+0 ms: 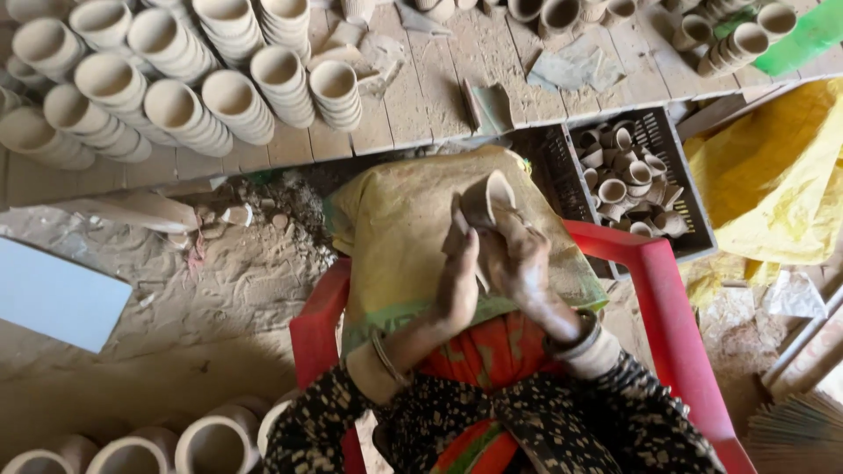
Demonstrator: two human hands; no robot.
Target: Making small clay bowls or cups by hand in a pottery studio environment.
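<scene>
Both hands work on a small unfired clay cup point(488, 198), held over the yellow sack point(395, 237) on the lap: the left hand point(458, 279) has its fingers closed against the cup's side and the right hand point(518, 259) is wrapped around its base. This looks like a smoothing or trimming step, which needs light, even pressure. The cup is pale tan, matte and open-mouthed, like the stacked cups point(176, 96) on the plank floor's near edge.

Your left hand point(458, 285) and right hand point(518, 263) hold a small clay cup point(488, 198) in a shared grip over the yellow sack point(395, 228) on your lap, between the red chair's point(667, 316) arms; stacked cups point(176, 105) crowd the plank floor point(421, 96) ahead.
</scene>
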